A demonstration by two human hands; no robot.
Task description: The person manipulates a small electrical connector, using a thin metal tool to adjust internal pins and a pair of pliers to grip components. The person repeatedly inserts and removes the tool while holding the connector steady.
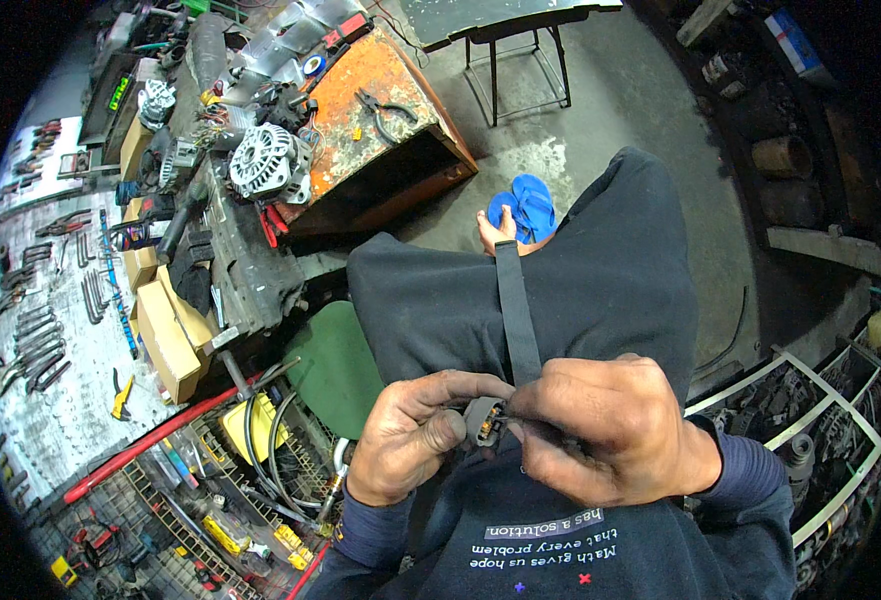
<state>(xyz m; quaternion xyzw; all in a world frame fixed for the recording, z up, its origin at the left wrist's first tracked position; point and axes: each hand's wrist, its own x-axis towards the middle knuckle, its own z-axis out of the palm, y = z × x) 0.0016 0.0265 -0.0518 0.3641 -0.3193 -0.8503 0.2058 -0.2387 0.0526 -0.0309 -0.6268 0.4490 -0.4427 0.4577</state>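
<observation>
small dark part (482, 422): held up in front of the black shirt (550, 555), at the near edge of the lap, between the two hands.
left hand (405, 430): closed, with the part gripped from the left between thumb and fingers.
right hand (605, 430): curled, its fingertips brought to the part's right edge; whether anything is pinched there cannot be told.
slip risk: the part could be dropped onto the black trousers (600, 285) or the floor (630, 130) if the left grip is loosened under a push from the right; smudged fingertips could make this likelier.
inside risk: the copper-coloured inside could be bent or dislodged by too hard a press.
open side: turned rightward, with the copper-coloured inside shown.
long axis: apparently run near to far, leaned slightly right at its far end; the exact tilt is hidden by fingers.
</observation>
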